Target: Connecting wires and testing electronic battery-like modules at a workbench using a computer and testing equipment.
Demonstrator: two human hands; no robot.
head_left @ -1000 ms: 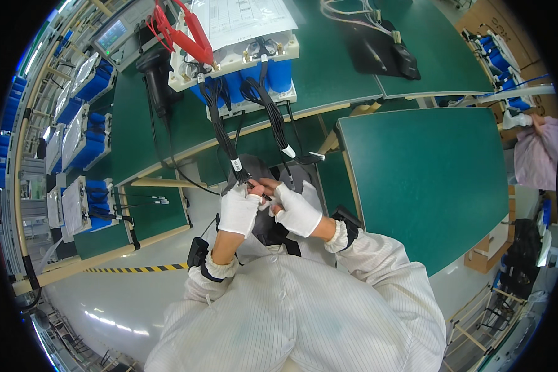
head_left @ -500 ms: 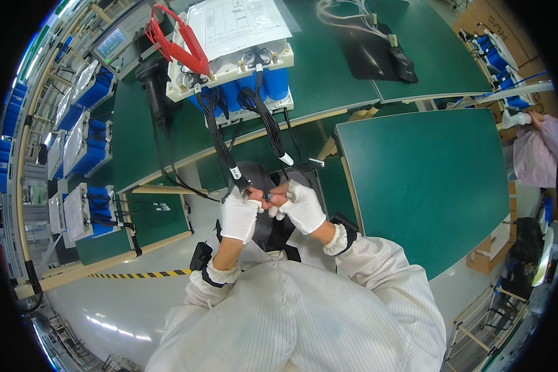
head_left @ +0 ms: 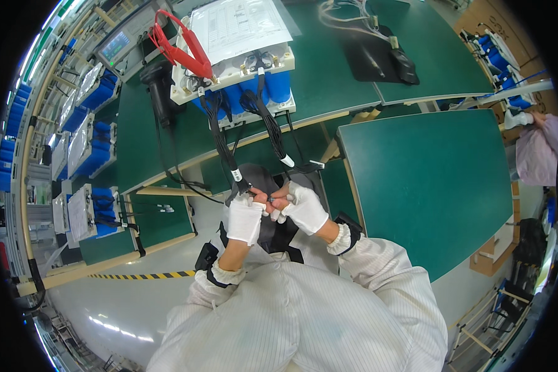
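Note:
My left hand (head_left: 246, 218) and my right hand (head_left: 305, 208), in white fingerless gloves, meet in front of my body with fingertips pinched together. A black cable bundle (head_left: 223, 146) with a white label runs down to my left fingers, which close on its end. Between both hands' fingertips is a small part, too hidden to name. A second black cable bundle (head_left: 271, 129) hangs beside it, its loose end just beyond my right hand. Both bundles come from a battery pack (head_left: 279, 87) of blue cells in a white frame. A red clamp (head_left: 195, 61) and a paper sheet (head_left: 239, 28) rest on it.
A black handheld scanner (head_left: 160, 93) lies left of the pack, near a meter with a screen (head_left: 115, 48). A mouse (head_left: 403, 64) sits on a dark pad at the back. More battery packs (head_left: 92, 149) stand left. A green table (head_left: 428, 186) is at right; another person's sleeve (head_left: 539, 152) shows beyond.
The view has shifted slightly. Both hands stay pinched together in nearly the same place, with only small finger movement.

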